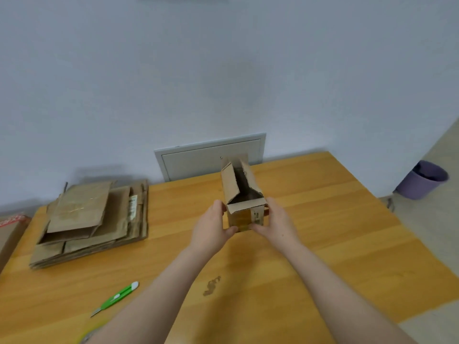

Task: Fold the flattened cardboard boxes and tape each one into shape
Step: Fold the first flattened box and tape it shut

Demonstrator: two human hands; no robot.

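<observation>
On table point(323, 232), far middle, box point(242, 192): 1 counted, small, brown, opened into shape. Top flaps are left standing open, so the interior is seen. Yellowish tape is seen on the near face. Contact with the tabletop cannot be told.
hands: 2 counted, both bare, held over the table's middle, one on each side of the box.
left hand point(211, 229): wrapped round the box's lower left side, thumb laid on the near face.
right hand point(278, 222): wrapped round the lower right side, thumb laid on the near face. Thumb tips are nearly met at the bottom edge.
box vs hands: gripped between them at its near lower end, with the open end turned toward the table's far edge.
flattened stack point(94, 219): 1 pile, table's far left. Sheet count not resolvable, several seen.
cutter point(116, 297): 1, green, laid at the table's near left, apart from the pile.
stain point(211, 286): 1 brown mark, table's near middle, between the forearms.
wall panel point(198, 162): 1, grey, behind the table's far edge.
bin point(422, 180): 1, purple, on the floor beyond the table's far right corner.
carton point(10, 234): 1, partly seen off the table's left edge, red-and-white tape on it.
</observation>
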